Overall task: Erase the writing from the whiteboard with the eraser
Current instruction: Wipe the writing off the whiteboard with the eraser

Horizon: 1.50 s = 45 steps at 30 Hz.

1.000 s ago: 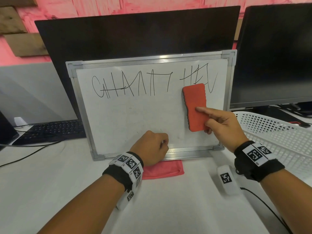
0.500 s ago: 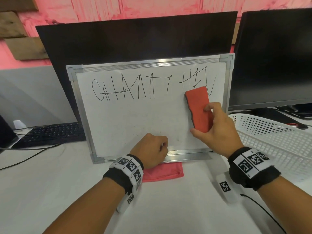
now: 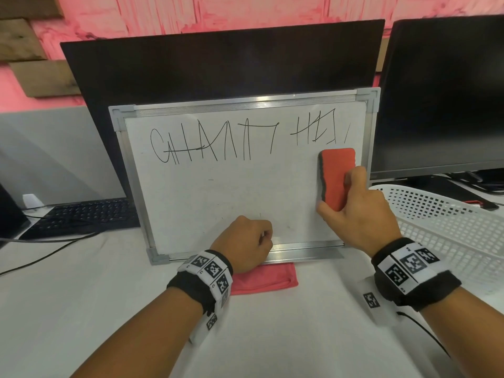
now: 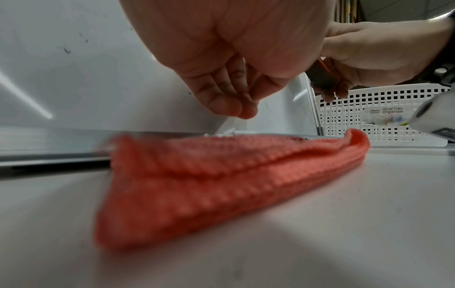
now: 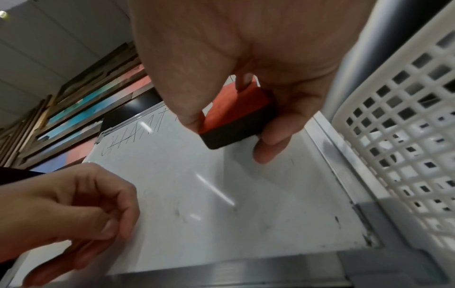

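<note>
The whiteboard [image 3: 218,197] stands propped against a dark monitor, with black marker writing [image 3: 218,144] along its top. The red eraser [image 3: 336,170] with a black felt side lies flat on the board's right part, just under the last letters. My right hand [image 3: 341,197] grips it, thumb on its left edge and fingers on its right; the right wrist view shows the eraser [image 5: 236,117] pinched this way. My left hand [image 3: 253,236] is curled into a fist against the board's bottom edge and holds nothing [image 4: 236,105].
A folded red cloth [image 3: 264,279] lies on the table under the board's bottom rail. A white perforated basket [image 3: 450,227] sits close on the right, beside my right wrist. A second monitor [image 3: 441,91] stands behind it. A keyboard [image 3: 81,216] lies at the left.
The eraser slid right toward the board's frame, and part of the last letter is wiped away. My right hand went from a finger laid across the eraser to gripping its sides. The left hand stayed.
</note>
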Tool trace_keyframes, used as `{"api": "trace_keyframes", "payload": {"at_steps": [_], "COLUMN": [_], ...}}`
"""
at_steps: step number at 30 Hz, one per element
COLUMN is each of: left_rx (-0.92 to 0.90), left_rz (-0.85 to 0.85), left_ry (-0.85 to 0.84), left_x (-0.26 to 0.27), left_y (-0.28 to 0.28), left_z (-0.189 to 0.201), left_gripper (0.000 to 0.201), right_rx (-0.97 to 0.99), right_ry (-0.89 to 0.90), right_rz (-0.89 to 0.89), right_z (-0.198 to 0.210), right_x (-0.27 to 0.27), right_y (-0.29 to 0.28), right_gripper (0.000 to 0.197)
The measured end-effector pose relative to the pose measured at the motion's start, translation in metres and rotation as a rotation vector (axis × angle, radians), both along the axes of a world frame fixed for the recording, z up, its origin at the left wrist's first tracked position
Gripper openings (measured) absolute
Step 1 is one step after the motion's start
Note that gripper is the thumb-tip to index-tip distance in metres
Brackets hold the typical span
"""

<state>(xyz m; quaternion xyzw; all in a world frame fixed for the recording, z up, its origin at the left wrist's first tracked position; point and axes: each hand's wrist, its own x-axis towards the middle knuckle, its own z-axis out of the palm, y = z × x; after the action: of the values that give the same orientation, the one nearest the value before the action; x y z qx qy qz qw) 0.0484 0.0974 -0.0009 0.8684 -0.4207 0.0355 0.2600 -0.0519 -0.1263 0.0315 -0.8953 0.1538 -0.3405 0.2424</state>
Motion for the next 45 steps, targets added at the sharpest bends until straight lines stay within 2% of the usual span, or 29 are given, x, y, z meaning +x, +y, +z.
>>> {"api": "trace_keyframes", "payload": {"at_steps": [3,9,15,20,28,31,39,45], "left_rx": [0.001,-0.004,-0.013,-0.014,-0.009,-0.016,-0.017,-0.012], "left_rz": [0.000,-0.007,-0.010,-0.010,0.001,-0.004,0.001,-0.002], "left_ry": [0.009,-0.002,-0.003,-0.008,0.010,0.003,0.003,0.007], "left_x": [0.0002,0.0004,0.0007,-0.0004,-0.0001,-0.0010,-0.0016,-0.0021], "left_y": [-0.0002,-0.0008,-0.0001,0.0007,-0.0002,-0.0003,0.0009,0.0009], "left_z": [0.0005,-0.0002,0.0001,0.0005,0.0007,0.0009,0.0021,0.0032], "left_gripper": [0.015,0.015,0.015,0.015,0.015,0.015,0.015,0.015], "right_rx": [-0.025,-0.027,-0.019,-0.005,0.004,-0.003,0.006,0.018], "right_ry": [0.018,-0.127,-0.044,-0.168,-0.175,-0.228,-0.183,-0.238], "right_rz": [-0.025,0.058,-0.032,0.050,0.066,0.070,0.092,0.025], "right_z": [0.0042,0.0068,0.0055,0.0062,0.0074,0.0090,0.0035,0.0030], "right_x": [0.0003,0.0031,0.0007,0.0018,0.0020,0.0028,0.0036,0.0050], "right_y": [0.0004,-0.0053,-0.0024,-0.0046,-0.0005,-0.0018,0.0000,-0.0021], "right_gripper": [0.052,0.052,0.050,0.051,0.048,0.054,0.075,0.075]}}
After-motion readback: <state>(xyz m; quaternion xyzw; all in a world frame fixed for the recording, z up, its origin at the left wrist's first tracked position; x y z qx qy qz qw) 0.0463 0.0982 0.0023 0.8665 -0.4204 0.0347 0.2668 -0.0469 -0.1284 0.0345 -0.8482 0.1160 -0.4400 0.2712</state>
